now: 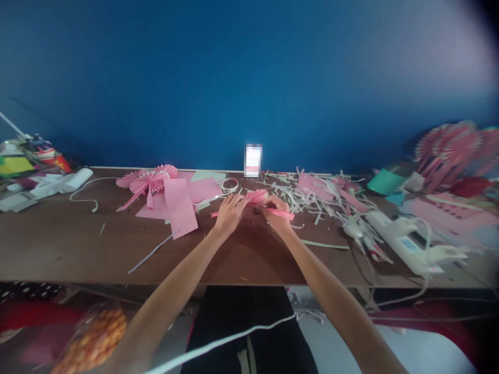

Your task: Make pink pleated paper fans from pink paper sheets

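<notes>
Both hands meet over the table's middle at a pink pleated paper piece (256, 197), which fans out between them. My left hand (230, 210) has its fingers closed on the left side of that piece. From the right, my right hand (276, 210) pinches the folds near the fan's lower edge. A pink paper strip (286, 214) runs across the right fingers, and another pink end pokes out left of the left hand. Finished-looking pink paper fans (150, 182) with hanging tails lie to the left, beside flat pink paper sheets (180, 208).
Tangled paper scraps (315, 195) cover the table right of my hands. A lit phone (253, 160) stands against the blue wall. Farther right are a white power strip (405, 244) with cables and more pink fans (448, 143). A white paper roll (78, 180) lies left.
</notes>
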Available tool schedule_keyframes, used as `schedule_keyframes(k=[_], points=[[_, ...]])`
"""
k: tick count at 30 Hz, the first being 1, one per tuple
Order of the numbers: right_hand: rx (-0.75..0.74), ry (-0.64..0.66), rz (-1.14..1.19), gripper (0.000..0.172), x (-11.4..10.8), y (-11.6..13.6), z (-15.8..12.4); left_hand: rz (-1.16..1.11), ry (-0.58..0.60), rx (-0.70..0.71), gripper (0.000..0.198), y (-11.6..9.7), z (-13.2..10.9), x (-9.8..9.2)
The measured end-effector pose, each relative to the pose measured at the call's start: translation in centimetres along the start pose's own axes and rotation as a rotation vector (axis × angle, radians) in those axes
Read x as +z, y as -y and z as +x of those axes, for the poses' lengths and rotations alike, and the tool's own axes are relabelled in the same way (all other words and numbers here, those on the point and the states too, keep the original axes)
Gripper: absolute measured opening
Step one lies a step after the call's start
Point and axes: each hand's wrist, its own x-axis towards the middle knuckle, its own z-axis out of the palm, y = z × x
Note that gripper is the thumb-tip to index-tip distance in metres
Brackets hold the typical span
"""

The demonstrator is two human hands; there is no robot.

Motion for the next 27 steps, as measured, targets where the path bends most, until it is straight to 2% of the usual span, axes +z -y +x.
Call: schedule_keyframes(k=[8, 10, 12, 14, 15, 16, 18, 20, 21, 27], points=[[-0.016, 0.173, 0.132, 0.020, -0.5, 0.8, 0.4, 0.030, 0.013, -0.031, 0.021, 1.5, -0.1, 0.1], [-0.030, 0.096, 0.153, 0.025, -0.8, 1.0, 0.4, 0.075, 0.037, -0.069, 0.022, 2.0, -0.1, 0.0], [-0.036, -0.078, 0.095, 0.034, -1.0, 1.1, 0.3, 0.124, 0.073, -0.100, 0.022, 2.3, -0.1, -0.1], [-0.086, -0.205, -0.068, 0.039, -1.0, 0.8, 0.2, 0.163, 0.113, -0.108, 0.021, 2.3, -0.1, -0.1], [-0.135, -0.203, -0.179, 0.036, -1.0, 0.7, 0.2, 0.178, 0.132, -0.099, 0.021, 2.2, -0.1, 0.0], [-0.198, -0.142, -0.291, 0.031, -0.9, 0.5, 0.1, 0.186, 0.147, -0.082, 0.021, 2.0, 0.0, 0.0], [-0.306, 0.073, -0.493, 0.024, -0.5, 0.4, 0.0, 0.179, 0.164, -0.041, 0.019, 1.5, 0.1, 0.2], [-0.374, 0.259, -0.659, 0.023, 0.1, 0.5, -0.2, 0.166, 0.169, -0.012, 0.018, 1.0, 0.2, 0.4], [-0.396, 0.308, -0.723, 0.024, 0.3, 0.6, -0.3, 0.170, 0.169, -0.005, 0.018, 0.8, 0.3, 0.4], [-0.421, 0.348, -0.866, 0.025, 1.0, 0.7, -0.8, 0.200, 0.180, 0.039, 0.021, 0.3, 0.3, 0.6]])
